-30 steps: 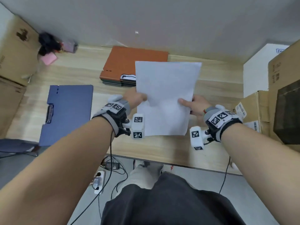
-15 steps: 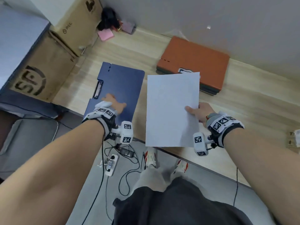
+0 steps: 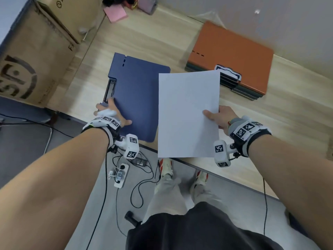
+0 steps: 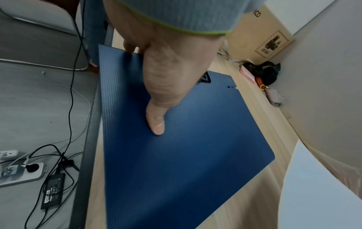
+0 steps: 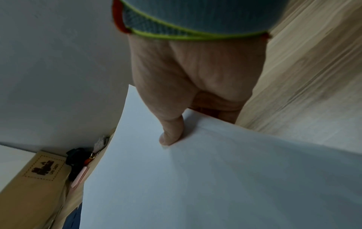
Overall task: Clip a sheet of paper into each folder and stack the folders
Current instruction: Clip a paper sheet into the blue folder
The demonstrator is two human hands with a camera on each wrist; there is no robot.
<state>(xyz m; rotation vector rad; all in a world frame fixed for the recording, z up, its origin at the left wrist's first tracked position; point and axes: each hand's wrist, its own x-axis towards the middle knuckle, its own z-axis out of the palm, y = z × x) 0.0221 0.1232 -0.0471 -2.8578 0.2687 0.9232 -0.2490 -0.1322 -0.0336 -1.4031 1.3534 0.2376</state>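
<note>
A blue folder (image 3: 138,91) lies closed on the wooden table, its metal clip (image 3: 110,90) along the left edge. My left hand (image 3: 117,113) holds its near left corner, thumb flat on the cover (image 4: 156,124) and fingers over the edge by the clip. My right hand (image 3: 221,118) pinches the right edge of a white sheet of paper (image 3: 187,114), thumb on top (image 5: 170,136), and holds it in the air just right of the blue folder. A stack of folders with an orange folder (image 3: 234,55) on top sits at the back right.
Cardboard boxes (image 3: 36,51) stand along the left side. A pink notepad (image 3: 116,13) and dark clutter lie at the far left corner. The table's front edge (image 3: 225,179) runs diagonally; a power strip (image 3: 121,175) and cables lie on the floor below.
My left hand let go of the sheet and moved left onto the blue folder's near corner. The right hand alone now holds the sheet, carried leftward beside the folder.
</note>
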